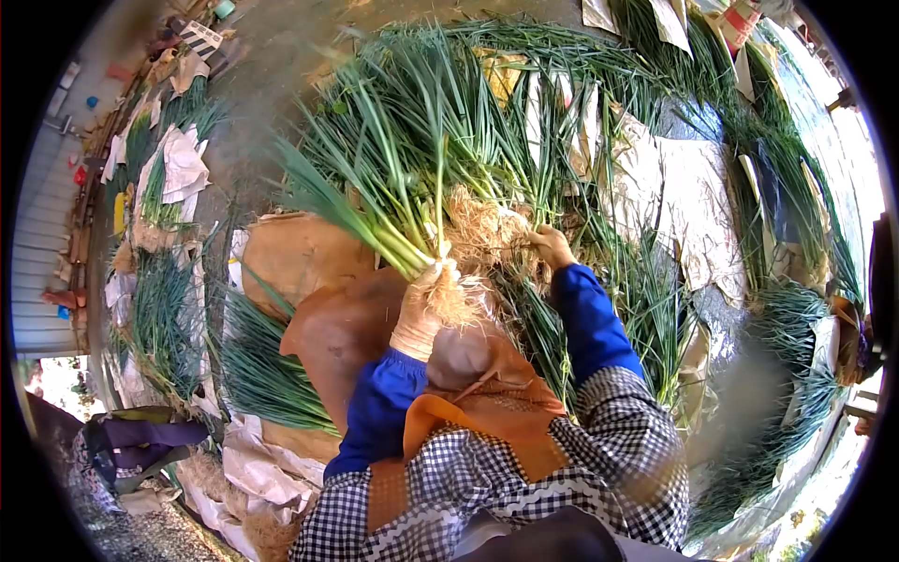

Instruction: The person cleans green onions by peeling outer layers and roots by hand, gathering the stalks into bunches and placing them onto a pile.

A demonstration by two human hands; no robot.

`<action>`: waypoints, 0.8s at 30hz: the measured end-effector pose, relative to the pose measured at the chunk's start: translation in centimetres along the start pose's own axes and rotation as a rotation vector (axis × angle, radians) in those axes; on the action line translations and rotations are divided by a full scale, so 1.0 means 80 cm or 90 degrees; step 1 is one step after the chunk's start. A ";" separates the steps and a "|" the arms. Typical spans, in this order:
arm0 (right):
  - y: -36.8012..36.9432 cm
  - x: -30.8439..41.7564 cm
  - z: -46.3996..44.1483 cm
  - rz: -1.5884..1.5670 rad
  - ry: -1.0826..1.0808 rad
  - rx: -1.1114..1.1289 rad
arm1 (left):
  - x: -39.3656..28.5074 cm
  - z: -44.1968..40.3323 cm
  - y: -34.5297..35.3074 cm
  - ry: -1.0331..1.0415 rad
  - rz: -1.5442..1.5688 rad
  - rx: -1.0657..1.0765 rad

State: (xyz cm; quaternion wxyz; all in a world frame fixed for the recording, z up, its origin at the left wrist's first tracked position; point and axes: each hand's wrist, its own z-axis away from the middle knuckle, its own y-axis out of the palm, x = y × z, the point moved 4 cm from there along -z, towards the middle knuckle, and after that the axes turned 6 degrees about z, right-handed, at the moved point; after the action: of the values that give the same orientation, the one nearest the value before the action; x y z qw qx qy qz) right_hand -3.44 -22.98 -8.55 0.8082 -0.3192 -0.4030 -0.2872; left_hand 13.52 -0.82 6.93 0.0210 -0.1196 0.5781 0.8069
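In the head view, I have a bunch of long green stalks with white lower stems (405, 251) in my left hand (419, 304), near the middle of the frame. That hand is closed around the white ends, with the straw-coloured roots (454, 300) sticking out beside it and the leaves fanning to the upper left. My right hand (554, 245), right of centre, is partly curled at the edge of a tangled pale root mass (482, 225); I cannot tell whether its fingers grip anything.

I judge this to be a moment of handling stalks at their root ends; a clean move from here calls for a firm left hold and careful right fingers, as the roots look ready to snag.

The big heap of green stalks (375, 122) fills the upper middle, its leaves crowding the held bunch. A glossy brown cover (337, 323) lies below my left hand, with another green bundle (272, 370) at lower left. Wrinkled pale sheets (698, 197) and loose leaves to the right could catch my sleeve.
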 end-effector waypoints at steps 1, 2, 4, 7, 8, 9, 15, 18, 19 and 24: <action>-0.011 0.029 0.040 0.080 0.037 0.083 | 0.002 0.001 -0.010 -0.004 0.068 0.012; -0.017 0.033 0.074 0.084 0.040 0.083 | 0.002 0.005 -0.011 -0.016 0.110 0.040; 0.000 0.012 0.154 0.583 -0.042 0.571 | 0.006 0.006 -0.030 0.003 0.117 0.014; -0.023 -0.011 0.130 0.935 -0.122 0.571 | 0.010 -0.003 -0.063 0.011 0.110 -0.028; -0.033 -0.012 0.097 1.000 -0.163 0.400 | 0.013 -0.005 -0.065 -0.008 0.141 0.011; -0.040 -0.001 0.039 1.105 -0.304 0.129 | 0.015 -0.007 -0.062 -0.023 0.172 0.053; -0.019 0.076 -0.087 0.651 0.059 -0.101 | 0.013 -0.008 -0.046 -0.047 0.163 0.090; -0.049 0.118 -0.047 0.522 -0.104 -0.200 | 0.022 0.006 -0.018 -0.009 0.085 -0.054; -0.064 0.132 -0.036 0.561 -0.178 -0.188 | 0.029 0.003 -0.001 0.004 0.082 -0.169; -0.032 0.164 0.119 0.057 -0.125 0.058 | 0.123 -0.012 0.003 -0.228 0.127 0.120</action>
State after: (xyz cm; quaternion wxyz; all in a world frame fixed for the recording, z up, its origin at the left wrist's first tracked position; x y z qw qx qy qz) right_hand -3.07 -20.16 7.62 0.7903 -0.3265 -0.4785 -0.1998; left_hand 4.07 -2.85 4.70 0.0546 0.0860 0.6469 0.7558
